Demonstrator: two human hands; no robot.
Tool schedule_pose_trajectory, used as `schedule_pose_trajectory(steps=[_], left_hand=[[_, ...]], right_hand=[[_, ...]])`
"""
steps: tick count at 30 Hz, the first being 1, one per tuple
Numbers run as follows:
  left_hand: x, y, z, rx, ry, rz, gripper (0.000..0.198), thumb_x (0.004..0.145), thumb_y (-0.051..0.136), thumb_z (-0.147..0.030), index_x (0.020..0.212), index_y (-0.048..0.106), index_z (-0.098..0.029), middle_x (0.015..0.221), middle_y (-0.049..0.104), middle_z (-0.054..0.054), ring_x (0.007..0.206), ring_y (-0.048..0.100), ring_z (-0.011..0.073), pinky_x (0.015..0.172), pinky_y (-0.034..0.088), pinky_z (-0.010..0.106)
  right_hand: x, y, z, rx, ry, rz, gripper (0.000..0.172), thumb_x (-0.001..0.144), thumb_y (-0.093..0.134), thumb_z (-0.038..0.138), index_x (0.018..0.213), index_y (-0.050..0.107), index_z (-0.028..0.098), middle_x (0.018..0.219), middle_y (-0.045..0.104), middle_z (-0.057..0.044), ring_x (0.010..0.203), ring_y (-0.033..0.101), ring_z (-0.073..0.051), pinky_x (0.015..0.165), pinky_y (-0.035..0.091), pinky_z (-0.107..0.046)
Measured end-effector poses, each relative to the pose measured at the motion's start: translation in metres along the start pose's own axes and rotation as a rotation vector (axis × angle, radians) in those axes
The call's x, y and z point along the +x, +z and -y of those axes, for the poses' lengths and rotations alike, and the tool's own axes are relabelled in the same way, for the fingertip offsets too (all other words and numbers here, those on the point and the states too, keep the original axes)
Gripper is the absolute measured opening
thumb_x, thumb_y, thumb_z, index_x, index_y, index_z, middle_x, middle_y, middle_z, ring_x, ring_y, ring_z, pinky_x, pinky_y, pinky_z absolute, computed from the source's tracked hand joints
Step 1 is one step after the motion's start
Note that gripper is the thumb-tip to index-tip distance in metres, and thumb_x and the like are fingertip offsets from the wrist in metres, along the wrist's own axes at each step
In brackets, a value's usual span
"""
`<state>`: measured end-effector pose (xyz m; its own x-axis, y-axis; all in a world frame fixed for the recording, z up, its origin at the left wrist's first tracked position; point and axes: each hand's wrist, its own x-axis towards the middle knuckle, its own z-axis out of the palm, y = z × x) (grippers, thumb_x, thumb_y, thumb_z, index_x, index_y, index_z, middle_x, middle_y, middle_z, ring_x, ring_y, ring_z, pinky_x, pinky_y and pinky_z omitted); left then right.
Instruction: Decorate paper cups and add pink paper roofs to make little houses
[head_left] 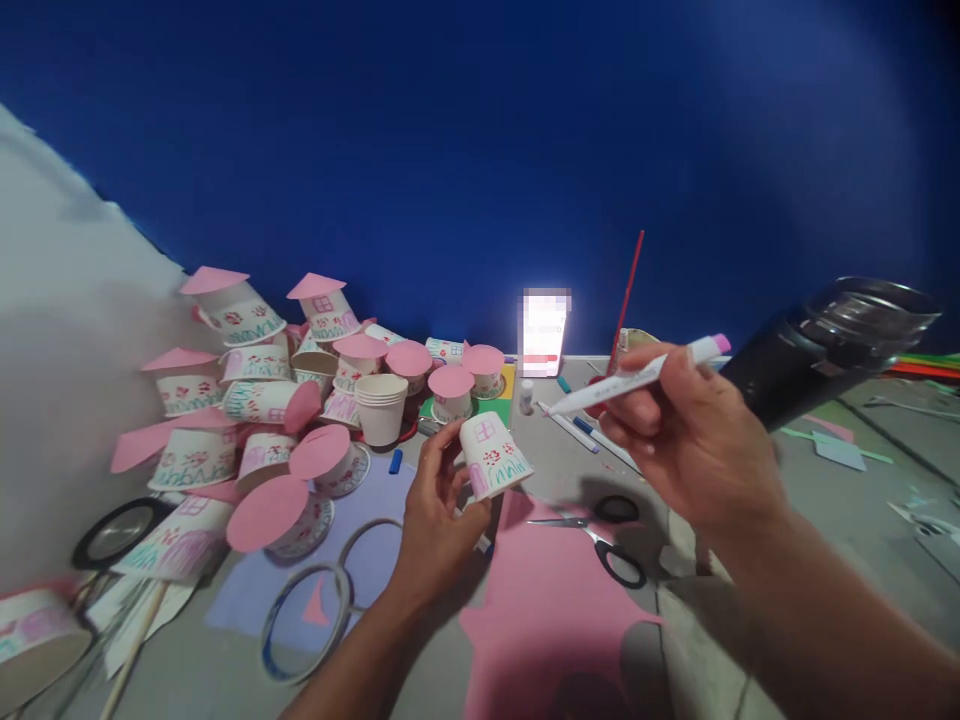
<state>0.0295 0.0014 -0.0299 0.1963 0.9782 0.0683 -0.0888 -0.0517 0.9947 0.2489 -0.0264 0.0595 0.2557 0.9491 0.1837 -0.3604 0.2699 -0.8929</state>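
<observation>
My left hand (431,535) is closed around a small white paper cup (495,462), turned upside down and slightly tilted. On the cup are a purple window, red flower shapes, teal grass strokes and a purple patch. To its right, my right hand (712,460) grips a white felt-tip marker (622,390) with a pink end, its other end pointing left toward the cup but apart from it. Below the hands lies a pink paper sheet (540,610) with cut edges, and on it black-handled scissors (589,527) with their blades together.
Decorated cups with pink paper roofs (450,381) are piled at left, beside stacked plain cups (381,410). Tape rolls (341,600) lie on lilac paper (247,600). A lit phone (544,335) leans on the blue wall. A dark bottle (795,350) stands behind my right hand.
</observation>
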Motion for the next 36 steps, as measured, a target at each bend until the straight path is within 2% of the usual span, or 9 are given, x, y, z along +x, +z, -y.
schedule_pose_trajectory(steps=[2, 5, 9, 13, 17, 23, 36], left_hand=[[-0.002, -0.001, 0.001, 0.011, 0.053, 0.004, 0.071, 0.072, 0.074, -0.014, 0.138, 0.052, -0.025, 0.151, 0.056, 0.013, 0.143, 0.055, 0.0316, 0.112, 0.051, 0.046], [-0.004, -0.005, 0.003, 0.073, 0.152, 0.051, 0.075, 0.070, 0.067, -0.005, 0.141, 0.051, -0.027, 0.151, 0.053, 0.012, 0.144, 0.053, 0.0310, 0.112, 0.051, 0.046], [-0.006, -0.008, 0.005, 0.168, 0.259, 0.116, 0.079, 0.072, 0.062, -0.002, 0.145, 0.049, -0.030, 0.151, 0.049, 0.012, 0.144, 0.051, 0.0312, 0.114, 0.049, 0.049], [-0.008, -0.010, 0.001, 0.235, 0.344, 0.110, 0.076, 0.073, 0.065, -0.006, 0.144, 0.050, -0.030, 0.144, 0.047, 0.010, 0.138, 0.052, 0.0314, 0.110, 0.051, 0.048], [-0.009, -0.010, -0.006, 0.303, 0.385, 0.096, 0.075, 0.071, 0.064, -0.007, 0.141, 0.051, -0.031, 0.138, 0.047, 0.009, 0.132, 0.053, 0.0306, 0.105, 0.052, 0.046], [-0.012, -0.011, -0.009, 0.419, 0.453, 0.127, 0.080, 0.068, 0.063, -0.007, 0.143, 0.046, -0.031, 0.134, 0.044, 0.008, 0.129, 0.049, 0.0299, 0.103, 0.051, 0.045], [-0.013, -0.011, -0.008, 0.479, 0.455, 0.175, 0.085, 0.064, 0.061, -0.004, 0.143, 0.045, -0.030, 0.135, 0.043, 0.010, 0.135, 0.043, 0.0315, 0.108, 0.049, 0.049]], right_hand=[[-0.008, 0.006, -0.005, -0.029, -0.004, -0.001, 0.031, 0.088, 0.078, 0.059, 0.091, 0.079, 0.028, 0.060, 0.052, 0.004, 0.052, 0.042, -0.011, 0.046, 0.036, -0.025], [-0.019, 0.004, -0.014, -0.142, -0.068, 0.017, 0.025, 0.095, 0.073, 0.054, 0.095, 0.079, 0.029, 0.065, 0.061, 0.001, 0.055, 0.052, -0.013, 0.049, 0.042, -0.026], [-0.030, -0.006, -0.022, -0.430, -0.226, 0.027, 0.017, 0.099, 0.071, 0.043, 0.095, 0.078, 0.028, 0.068, 0.065, 0.000, 0.060, 0.059, -0.015, 0.051, 0.047, -0.027], [-0.040, -0.009, -0.020, -0.685, -0.395, 0.043, 0.016, 0.102, 0.066, 0.037, 0.098, 0.077, 0.026, 0.072, 0.069, -0.001, 0.061, 0.064, -0.015, 0.053, 0.050, -0.026], [-0.045, -0.004, -0.015, -0.876, -0.528, 0.121, 0.013, 0.102, 0.065, 0.034, 0.097, 0.075, 0.027, 0.074, 0.072, 0.000, 0.056, 0.065, -0.014, 0.051, 0.050, -0.026], [-0.044, -0.002, -0.017, -0.930, -0.575, 0.220, 0.011, 0.103, 0.062, 0.031, 0.099, 0.073, 0.027, 0.083, 0.076, -0.002, 0.070, 0.073, -0.018, 0.064, 0.057, -0.030], [-0.040, -0.004, -0.021, -0.893, -0.568, 0.311, 0.010, 0.102, 0.062, 0.024, 0.099, 0.071, 0.028, 0.088, 0.077, -0.001, 0.073, 0.074, -0.017, 0.065, 0.057, -0.028]])
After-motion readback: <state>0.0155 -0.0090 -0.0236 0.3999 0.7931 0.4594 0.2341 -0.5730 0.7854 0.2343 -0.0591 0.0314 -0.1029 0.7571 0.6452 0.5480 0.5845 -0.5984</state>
